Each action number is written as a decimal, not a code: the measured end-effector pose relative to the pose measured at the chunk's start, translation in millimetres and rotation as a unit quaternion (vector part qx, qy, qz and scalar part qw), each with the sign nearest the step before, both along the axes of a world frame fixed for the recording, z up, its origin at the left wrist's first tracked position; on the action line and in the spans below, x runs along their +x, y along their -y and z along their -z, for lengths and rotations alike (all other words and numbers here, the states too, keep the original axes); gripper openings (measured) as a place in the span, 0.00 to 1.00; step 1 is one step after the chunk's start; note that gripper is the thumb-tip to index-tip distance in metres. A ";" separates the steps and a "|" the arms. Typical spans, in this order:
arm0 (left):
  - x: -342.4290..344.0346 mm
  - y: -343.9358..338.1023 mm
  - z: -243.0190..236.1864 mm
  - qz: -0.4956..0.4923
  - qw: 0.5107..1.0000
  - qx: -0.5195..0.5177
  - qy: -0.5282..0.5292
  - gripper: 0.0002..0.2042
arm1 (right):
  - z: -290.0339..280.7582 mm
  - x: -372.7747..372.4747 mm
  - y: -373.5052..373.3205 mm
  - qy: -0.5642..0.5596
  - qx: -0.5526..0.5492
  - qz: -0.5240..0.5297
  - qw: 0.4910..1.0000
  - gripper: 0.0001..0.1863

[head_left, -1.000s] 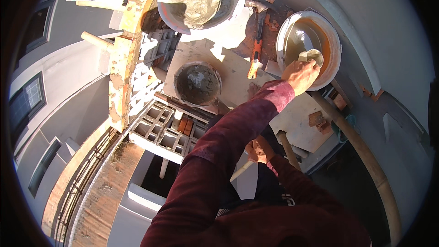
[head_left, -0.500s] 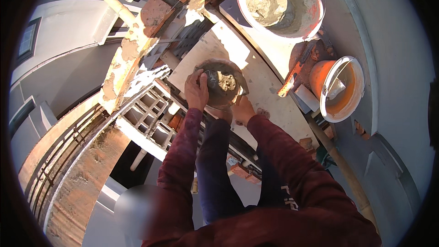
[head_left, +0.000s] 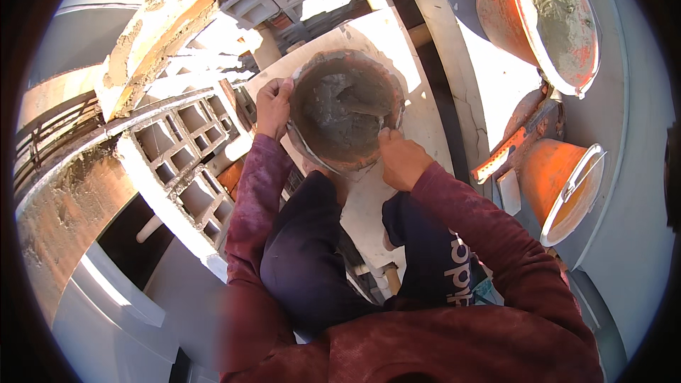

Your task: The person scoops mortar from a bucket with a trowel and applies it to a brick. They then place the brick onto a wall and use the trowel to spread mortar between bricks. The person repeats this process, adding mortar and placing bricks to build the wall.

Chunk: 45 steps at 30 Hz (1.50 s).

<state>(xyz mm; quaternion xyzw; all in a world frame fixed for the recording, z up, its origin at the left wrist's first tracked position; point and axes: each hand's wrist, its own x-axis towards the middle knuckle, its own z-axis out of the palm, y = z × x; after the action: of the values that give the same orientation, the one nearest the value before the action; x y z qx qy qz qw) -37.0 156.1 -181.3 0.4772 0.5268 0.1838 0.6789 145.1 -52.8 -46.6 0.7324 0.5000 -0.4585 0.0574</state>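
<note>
A round bucket (head_left: pixel 303 150), its inside smeared with grey mortar (head_left: pixel 340 128), is between my hands above a pale board (head_left: pixel 369 202). My left hand (head_left: pixel 272 108) grips the rim on the left, thumb on top and fingers along the outside. At the right rim, my right hand (head_left: pixel 406 159) is closed in a fist around what looks like a trowel handle. A mortar-coated shape like the trowel's blade (head_left: pixel 363 108) reaches into the bucket; the handle itself is hidden by my fingers.
At the upper right stands an orange bucket (head_left: pixel 500 18) of mortar, with another orange bucket (head_left: pixel 557 181) tilted below it. An orange level-like tool (head_left: pixel 507 152) lies between them. Hollow blocks (head_left: pixel 177 142) line the left, and a mortar-stained plank (head_left: pixel 135 57) runs behind.
The view has come closer and shifted, so the bucket appears larger. My left hand has moved from over the bucket's inside to its left rim. The mortar lump seen earlier no longer shows.
</note>
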 end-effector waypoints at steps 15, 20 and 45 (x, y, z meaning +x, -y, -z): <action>-36.7 -21.3 18.0 0.022 0.921 0.383 -0.069 0.12 | 66.3 9.3 -50.4 -0.042 0.081 -0.128 0.988 0.21; -13.4 4.9 -3.7 -0.083 0.969 0.231 0.014 0.11 | 40.8 17.1 -47.3 0.037 0.086 -0.265 0.960 0.21; -12.5 17.2 -40.3 -0.069 0.939 0.335 -0.027 0.14 | 47.9 36.8 -36.1 -0.315 -0.237 0.220 0.892 0.10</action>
<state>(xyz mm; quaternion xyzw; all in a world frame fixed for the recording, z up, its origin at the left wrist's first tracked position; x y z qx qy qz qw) -49.5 138.9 -141.0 0.6445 0.4846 0.3831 0.4506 182.0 -16.7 -94.5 0.6056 0.1941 -0.7710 -0.0332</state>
